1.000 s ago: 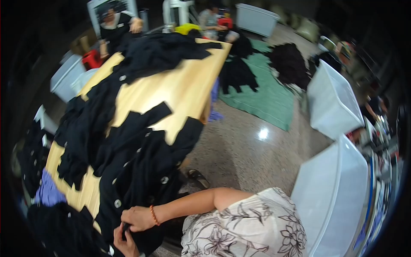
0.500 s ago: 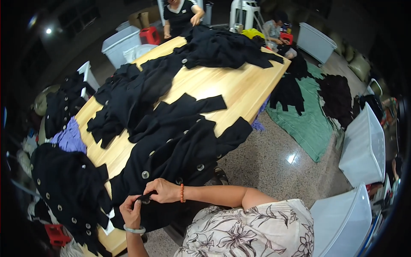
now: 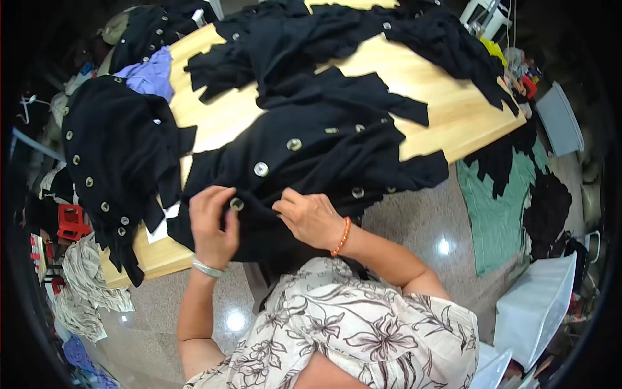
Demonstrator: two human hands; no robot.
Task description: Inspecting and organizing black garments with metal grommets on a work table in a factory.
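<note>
A black knit cardigan [image 3: 324, 146] with large shiny round buttons lies along the near edge of the table, its near part hanging toward my lap. My left hand [image 3: 212, 223] rests at its near left end, thumb and fingers apart, beside a button [image 3: 236, 205]. To the right of that, my right hand [image 3: 310, 217] has its fingers curled and pinched on the cardigan's near edge; the fingertips are partly hidden. Another black buttoned cardigan [image 3: 120, 149] drapes over the table's left edge, close to my left hand.
More black garments [image 3: 285, 45] cover the far side of the wooden table [image 3: 447, 126]. A purple cloth [image 3: 149, 74] hangs at its left edge. Right of the table, a green cloth [image 3: 489, 207] lies on the floor near white bins [image 3: 534, 311]. At left are a red stool [image 3: 72, 220] and pale cloth [image 3: 97, 279].
My hands were close together, pinching the cardigan's edge; now they are apart, the left one spread. The view has tilted down, and the people beyond the table have left it.
</note>
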